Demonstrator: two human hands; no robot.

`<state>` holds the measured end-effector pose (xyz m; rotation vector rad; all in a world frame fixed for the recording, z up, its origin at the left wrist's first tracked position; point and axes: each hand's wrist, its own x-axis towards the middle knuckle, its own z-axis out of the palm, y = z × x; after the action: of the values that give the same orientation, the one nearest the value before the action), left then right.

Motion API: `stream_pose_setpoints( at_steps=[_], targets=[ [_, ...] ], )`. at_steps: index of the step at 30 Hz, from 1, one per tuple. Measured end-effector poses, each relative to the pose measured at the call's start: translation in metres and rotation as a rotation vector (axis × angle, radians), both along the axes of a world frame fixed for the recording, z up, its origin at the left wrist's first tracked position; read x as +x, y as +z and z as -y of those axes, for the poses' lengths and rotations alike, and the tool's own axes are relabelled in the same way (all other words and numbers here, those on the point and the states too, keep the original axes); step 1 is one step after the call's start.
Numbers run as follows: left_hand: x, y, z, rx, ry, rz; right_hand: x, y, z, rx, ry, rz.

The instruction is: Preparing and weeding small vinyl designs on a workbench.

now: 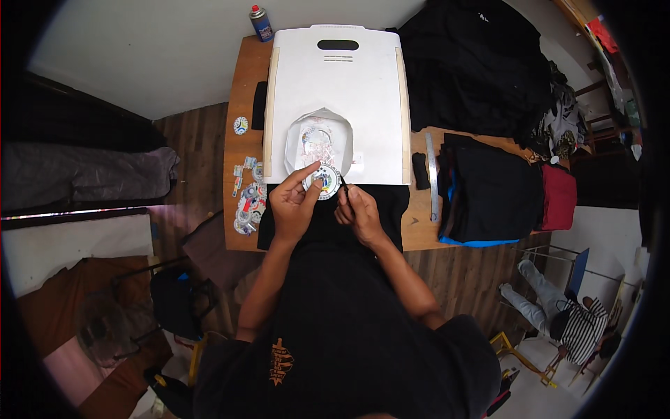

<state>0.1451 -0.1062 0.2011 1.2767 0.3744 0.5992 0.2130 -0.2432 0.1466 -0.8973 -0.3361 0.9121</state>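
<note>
My left hand (293, 206) pinches a round printed emblem (322, 183), white with a dark lettered ring and a coloured centre, thumb over its face. Closed around a thin black tool (344, 184), my right hand (360, 214) keeps its tip at the emblem's right edge. The tool's kind is hard to make out; fingers cover most of it. Just beyond both hands, a many-sided whitish container (347, 133) holds printed clear scraps (315, 143). It sits on a white board (373, 84) with a dark slot near its far end.
Several round emblems (249, 209) lie at the wooden table's (241, 150) left edge, with one loose emblem (241, 126) farther back. A spray can (261, 24) stands far left. On the right are a metal ruler (432, 178), folded dark clothes (492, 192) and a black cloth heap (474, 66).
</note>
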Motion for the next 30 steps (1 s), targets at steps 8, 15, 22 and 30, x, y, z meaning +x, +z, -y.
stream_pose_setpoints(
  at_steps=[8,15,22,30],
  targets=[
    [-0.001,-0.001,-0.001,0.018,-0.011,0.004,0.0,-0.004,0.0,0.005,-0.015,-0.014],
    [0.0,-0.001,0.0,0.01,-0.011,0.0,0.006,0.009,-0.003,0.056,-0.108,-0.071],
    [-0.003,-0.014,-0.002,0.146,-0.065,-0.01,0.014,0.033,-0.019,-0.195,-0.219,0.101],
    [-0.006,-0.012,-0.003,0.031,-0.025,-0.046,0.021,0.025,-0.025,-0.13,-0.294,0.042]
  ],
)
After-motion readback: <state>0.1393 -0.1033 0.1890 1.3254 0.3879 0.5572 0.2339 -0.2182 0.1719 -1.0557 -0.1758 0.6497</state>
